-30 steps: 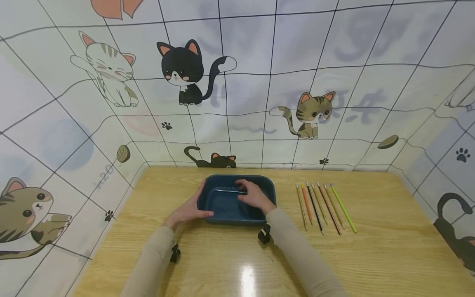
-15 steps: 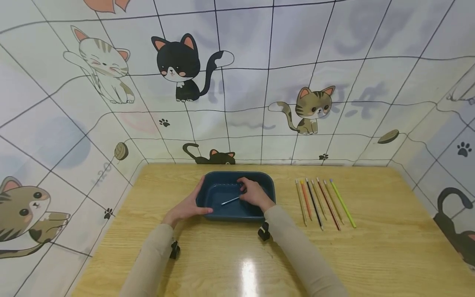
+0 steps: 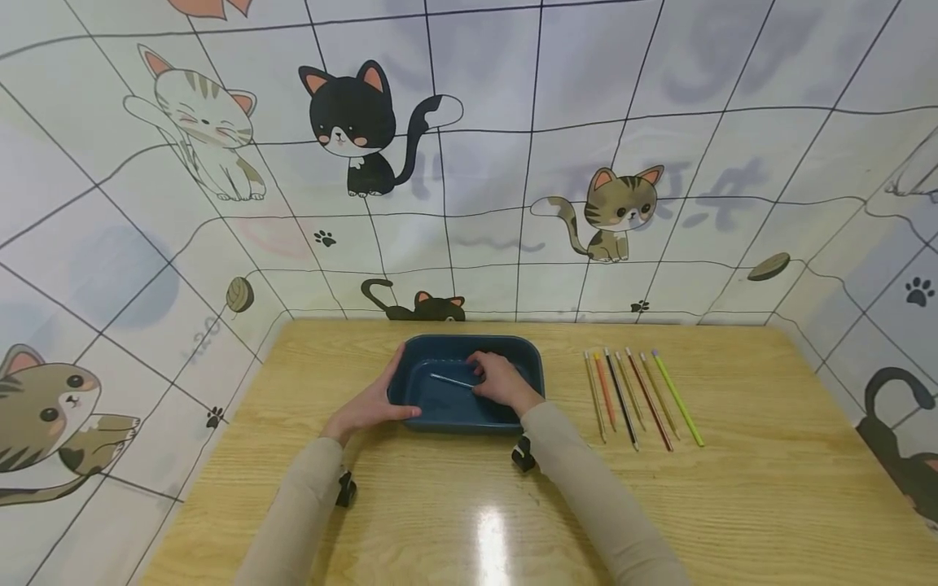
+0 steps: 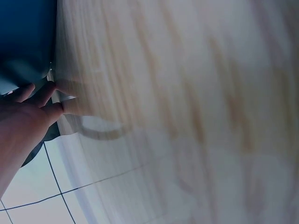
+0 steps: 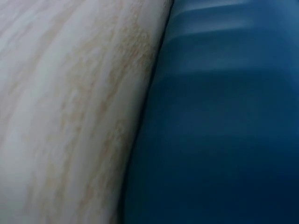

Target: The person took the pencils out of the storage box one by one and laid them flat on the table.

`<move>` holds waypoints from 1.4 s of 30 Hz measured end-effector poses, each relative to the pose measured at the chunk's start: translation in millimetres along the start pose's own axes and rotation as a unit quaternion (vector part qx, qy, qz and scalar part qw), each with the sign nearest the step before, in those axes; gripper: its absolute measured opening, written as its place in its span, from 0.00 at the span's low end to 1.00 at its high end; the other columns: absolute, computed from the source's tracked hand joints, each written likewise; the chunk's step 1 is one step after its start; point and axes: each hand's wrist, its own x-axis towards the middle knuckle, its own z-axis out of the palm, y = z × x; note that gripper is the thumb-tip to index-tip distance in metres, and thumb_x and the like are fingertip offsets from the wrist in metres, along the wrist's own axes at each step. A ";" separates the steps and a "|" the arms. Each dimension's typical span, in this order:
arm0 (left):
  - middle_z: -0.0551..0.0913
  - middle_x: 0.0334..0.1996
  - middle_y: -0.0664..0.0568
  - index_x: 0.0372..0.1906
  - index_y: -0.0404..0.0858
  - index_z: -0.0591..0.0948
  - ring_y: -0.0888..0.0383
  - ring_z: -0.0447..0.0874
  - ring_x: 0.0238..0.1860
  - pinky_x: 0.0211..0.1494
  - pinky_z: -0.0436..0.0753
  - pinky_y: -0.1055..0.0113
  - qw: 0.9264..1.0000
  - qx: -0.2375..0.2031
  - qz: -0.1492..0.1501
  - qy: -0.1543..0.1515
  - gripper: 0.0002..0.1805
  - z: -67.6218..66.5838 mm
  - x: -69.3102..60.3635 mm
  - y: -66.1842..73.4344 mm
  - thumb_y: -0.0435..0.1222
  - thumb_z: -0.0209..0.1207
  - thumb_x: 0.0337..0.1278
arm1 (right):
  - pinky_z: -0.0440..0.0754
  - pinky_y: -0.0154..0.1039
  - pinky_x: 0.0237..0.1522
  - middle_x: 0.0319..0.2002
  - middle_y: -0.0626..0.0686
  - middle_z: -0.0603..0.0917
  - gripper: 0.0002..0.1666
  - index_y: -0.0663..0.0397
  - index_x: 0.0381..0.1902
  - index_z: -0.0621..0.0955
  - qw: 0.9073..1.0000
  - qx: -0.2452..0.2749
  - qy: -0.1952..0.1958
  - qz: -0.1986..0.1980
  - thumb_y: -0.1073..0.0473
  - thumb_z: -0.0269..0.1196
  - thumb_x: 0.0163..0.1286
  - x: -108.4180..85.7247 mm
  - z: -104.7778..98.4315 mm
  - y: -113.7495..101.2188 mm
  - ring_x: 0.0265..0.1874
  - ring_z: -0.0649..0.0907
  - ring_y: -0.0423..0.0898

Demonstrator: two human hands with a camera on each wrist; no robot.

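Observation:
A dark blue rectangular bin (image 3: 432, 419) stands on the wooden table. Across its front left corner lies my left hand (image 3: 370, 404), thumb along the front and straight fingers on the left wall; in the left wrist view its fingers (image 4: 43, 94) touch the bin's edge. My right hand (image 3: 501, 381) reaches inside and pinches a slim pale pencil (image 3: 452, 380), which points left and slightly up; its other end is hidden by the hand. The right wrist view has only blue bin wall (image 5: 210, 140) and table, without the hand.
To the right of the bin, several pencils lie side by side on the table (image 3: 469, 488), among them an orange pencil (image 3: 606, 393), a dark red pencil (image 3: 649, 400) and a lime green pencil (image 3: 677, 399). Tiled cloth with printed cats (image 3: 366, 130) surrounds the table.
The pale pencil came into view in my right hand, first pointing down-left, now swung to point up-left. My left hand stays at the bin's corner. The head view tilted slightly down.

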 end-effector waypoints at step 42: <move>0.30 0.76 0.48 0.76 0.55 0.30 0.44 0.32 0.74 0.70 0.44 0.42 1.000 0.022 -0.010 0.004 0.66 0.1 11.3 -30.4 0.44 0.72 0.48 | 0.78 0.40 0.38 0.44 0.57 0.81 0.24 0.63 0.57 0.78 0.970 0.236 0.036 -0.045 0.70 0.62 0.60 -30.4 -27.3 -2.1 0.37 0.80 0.49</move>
